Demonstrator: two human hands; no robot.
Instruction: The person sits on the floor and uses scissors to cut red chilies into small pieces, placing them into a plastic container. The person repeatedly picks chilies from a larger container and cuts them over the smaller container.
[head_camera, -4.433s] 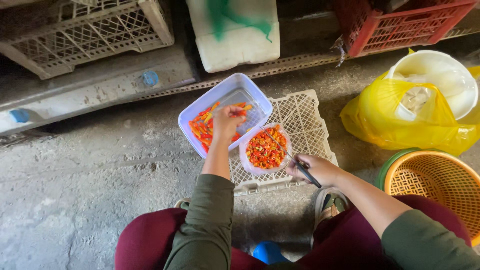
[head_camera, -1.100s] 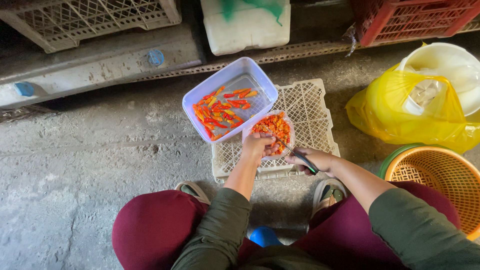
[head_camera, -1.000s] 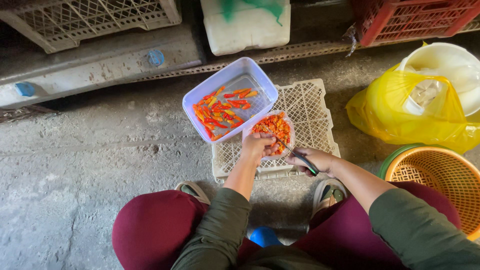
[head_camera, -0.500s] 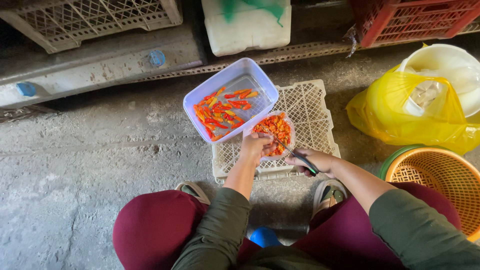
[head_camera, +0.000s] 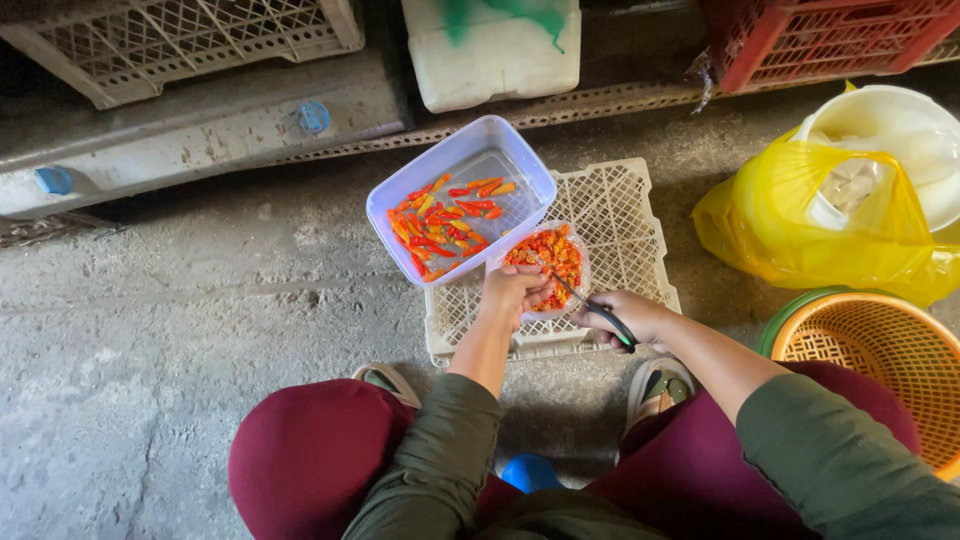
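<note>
Red and orange chillies (head_camera: 445, 215) are seen in a pale lilac tub (head_camera: 520, 165); a cream lattice crate (head_camera: 625, 230) and a yellow bag (head_camera: 800, 230) are shown.

Soft even daylight, faint shadows, sharp focus, slight wide-angle edge distortion.

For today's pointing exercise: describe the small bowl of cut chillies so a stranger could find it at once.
Start at the pale crate lying flat on the concrete. On it sits a big square tub of whole chillies; the bowl touches its near corner. It is smaller, round, and its chillies are cut up.
</note>
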